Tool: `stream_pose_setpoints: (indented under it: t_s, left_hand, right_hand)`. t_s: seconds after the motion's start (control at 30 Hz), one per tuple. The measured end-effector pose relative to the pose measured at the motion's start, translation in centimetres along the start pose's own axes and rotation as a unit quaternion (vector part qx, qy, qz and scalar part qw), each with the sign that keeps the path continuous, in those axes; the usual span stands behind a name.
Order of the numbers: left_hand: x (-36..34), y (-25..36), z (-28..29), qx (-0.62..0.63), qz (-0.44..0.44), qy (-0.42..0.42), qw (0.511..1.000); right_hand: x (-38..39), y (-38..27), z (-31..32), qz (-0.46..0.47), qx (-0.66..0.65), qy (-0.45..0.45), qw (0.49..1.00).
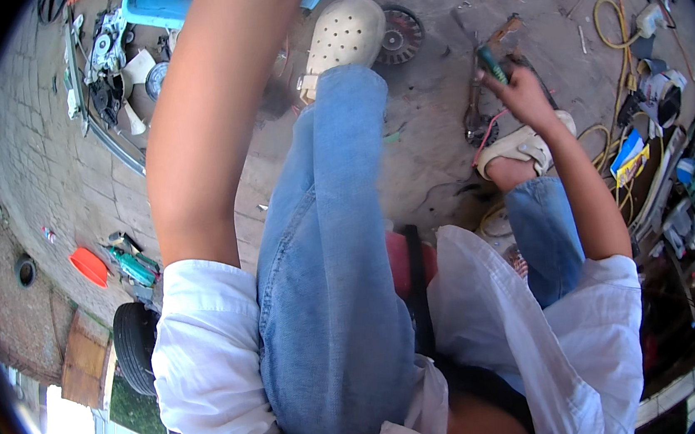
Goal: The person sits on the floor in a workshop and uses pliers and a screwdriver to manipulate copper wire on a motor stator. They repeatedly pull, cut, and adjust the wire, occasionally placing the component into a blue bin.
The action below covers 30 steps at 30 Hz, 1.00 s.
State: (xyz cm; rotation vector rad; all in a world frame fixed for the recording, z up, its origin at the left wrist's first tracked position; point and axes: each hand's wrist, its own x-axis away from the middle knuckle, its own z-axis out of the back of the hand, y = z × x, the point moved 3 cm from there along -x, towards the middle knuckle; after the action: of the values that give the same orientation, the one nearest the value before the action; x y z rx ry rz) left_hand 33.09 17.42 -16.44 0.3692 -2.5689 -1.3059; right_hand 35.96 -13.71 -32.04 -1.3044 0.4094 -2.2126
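My right hand is closed around the green handle of what looks like a screwdriver, its dark shaft pointing up and away over the ground. Near it lie a tool with an orange-brown handle and a dark metal tool. A thin pinkish-red strip sits between that hand and my right shoe. My left arm stretches forward across the blue basin; its hand lies beyond the top edge. A dark round slotted part rests beside my left shoe.
Mechanical parts lie at the far left beside a long metal strip. An orange-red basin and a black tyre are lower left. Yellow hose and cluttered parts line the right side.
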Motion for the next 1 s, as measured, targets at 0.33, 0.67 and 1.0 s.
stream_pose_setpoints:
  t_s: [0.33, 0.67, 1.0]
  left_hand:
    - [7.1, -5.4, 1.1, -0.233, 0.126, 0.082, 0.961]
    - [12.8, -7.2, 3.8, -0.015, 0.180, 0.093, 0.979]
    - [13.9, -6.4, 4.3, -0.380, 0.041, 0.055, 0.923]
  right_hand:
    - [7.8, -12.4, 6.7, 0.273, -0.029, 0.393, 0.878]
    - [3.9, -14.5, 0.8, 0.203, -0.171, 0.194, 0.944]
    - [8.6, -17.2, -1.0, 0.230, -0.316, 0.096, 0.915]
